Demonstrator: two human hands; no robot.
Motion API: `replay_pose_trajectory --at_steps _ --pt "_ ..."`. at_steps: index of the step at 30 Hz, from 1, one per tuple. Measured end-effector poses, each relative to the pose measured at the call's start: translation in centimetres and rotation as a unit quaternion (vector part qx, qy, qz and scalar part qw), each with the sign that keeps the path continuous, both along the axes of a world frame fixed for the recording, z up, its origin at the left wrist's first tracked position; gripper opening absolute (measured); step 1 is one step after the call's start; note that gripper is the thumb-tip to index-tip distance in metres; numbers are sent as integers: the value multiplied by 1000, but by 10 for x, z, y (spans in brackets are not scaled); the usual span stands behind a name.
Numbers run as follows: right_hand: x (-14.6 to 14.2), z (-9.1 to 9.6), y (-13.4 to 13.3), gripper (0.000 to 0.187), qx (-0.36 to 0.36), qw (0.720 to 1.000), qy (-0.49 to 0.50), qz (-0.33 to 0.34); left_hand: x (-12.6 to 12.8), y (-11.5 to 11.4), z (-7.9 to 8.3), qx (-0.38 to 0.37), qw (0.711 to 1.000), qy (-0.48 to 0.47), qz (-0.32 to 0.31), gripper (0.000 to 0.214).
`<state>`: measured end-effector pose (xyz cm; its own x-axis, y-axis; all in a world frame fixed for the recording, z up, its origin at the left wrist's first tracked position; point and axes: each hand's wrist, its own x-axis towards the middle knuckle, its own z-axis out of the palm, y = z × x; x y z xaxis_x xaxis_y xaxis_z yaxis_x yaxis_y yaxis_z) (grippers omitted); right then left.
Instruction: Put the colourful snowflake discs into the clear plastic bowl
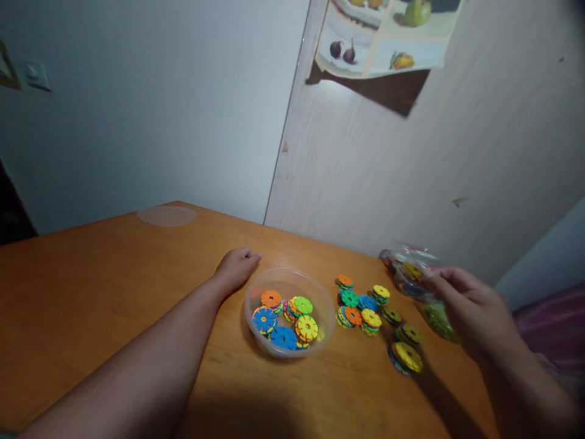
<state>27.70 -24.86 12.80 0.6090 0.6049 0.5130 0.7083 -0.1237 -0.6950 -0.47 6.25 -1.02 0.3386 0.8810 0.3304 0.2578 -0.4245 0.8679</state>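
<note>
My left hand rests on the table as a loose fist, just left of a clear round plastic bowl, with nothing seen in it. Inside the bowl lie stacks of notched plastic discs, among them an orange disc, a green disc and a blue disc. My right hand is raised at the right, thumb and fingers pinched together. A yellow round shape shows beside its fingertips; whether they hold it or it lies behind, I cannot tell.
Several more disc stacks stand right of the bowl, including a yellow-topped stack. Clear plastic packaging and a green-filled bag lie behind my right hand. A clear lid sits at the far left table edge. Walls border the table.
</note>
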Motion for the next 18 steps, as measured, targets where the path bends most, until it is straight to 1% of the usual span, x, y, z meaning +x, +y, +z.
replay_pose_trajectory --at_steps 2,4,5,7,10,12,14,16,18 --pt "4 -12 -6 32 22 999 23 -44 1 -5 4 -17 1000 -14 -6 39" --pt "6 -24 -8 33 41 993 32 -103 3 -13 9 -54 997 -45 -18 37" --pt "6 -30 -8 33 45 990 38 -127 5 -17 13 -80 994 -65 -29 37" --pt "4 -40 -6 31 49 986 50 -155 7 -25 20 -140 982 -104 -73 36" --pt "0 -48 -5 28 25 987 40 -155 9 -36 30 -230 949 -156 -150 44" --pt "-3 -47 -7 27 -8 989 24 -142 8 -42 35 -285 920 -179 -201 50" --pt "-6 -44 -10 27 -37 991 14 -132 7 -48 39 -334 891 -179 -249 52" --pt "-8 -41 -13 25 -59 990 11 -125 6 -53 40 -358 871 -168 -291 50" --pt "-8 -41 -15 22 -62 990 9 -128 5 -58 41 -357 864 -154 -320 46"
